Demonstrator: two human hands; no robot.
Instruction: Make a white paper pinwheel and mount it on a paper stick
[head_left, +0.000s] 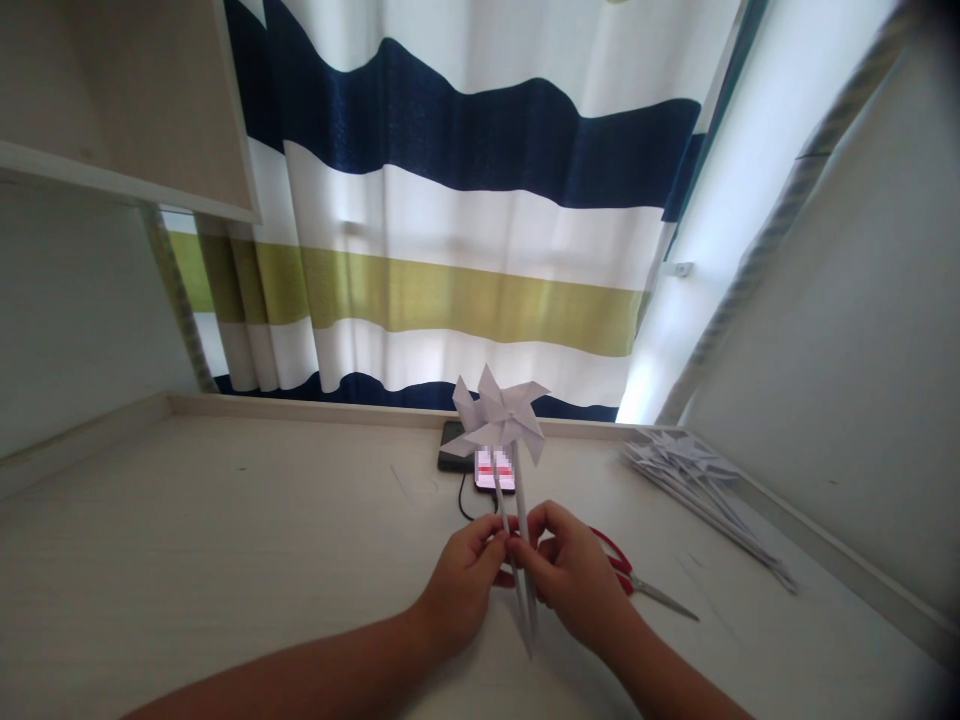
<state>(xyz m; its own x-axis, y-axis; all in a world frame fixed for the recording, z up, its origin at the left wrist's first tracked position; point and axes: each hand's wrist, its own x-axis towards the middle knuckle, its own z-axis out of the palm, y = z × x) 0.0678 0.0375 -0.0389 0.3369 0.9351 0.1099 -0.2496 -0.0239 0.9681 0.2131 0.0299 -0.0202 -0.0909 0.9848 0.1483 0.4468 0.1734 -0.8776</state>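
White paper pinwheels [504,412] stand upright in front of me, their pointed blades overlapping, so I cannot tell exactly where one ends. Two thin white sticks run down from them, close together. My left hand [466,575] pinches the left stick between thumb and fingers. Closed around the right stick is my right hand [574,575], its thumb and fingertips touching or nearly touching those of the left. Below the hands the sticks' lower ends come together. Red-handled scissors [652,590] lie on the table just right of my right hand, their handles partly hidden by it.
Several more paper pinwheels [697,480] lie piled at the right of the pale table [225,560]. Behind the held ones are a lit phone [493,480], a dark box-like device [451,458] and a black cable [463,500]. A striped curtain [465,240] hangs behind.
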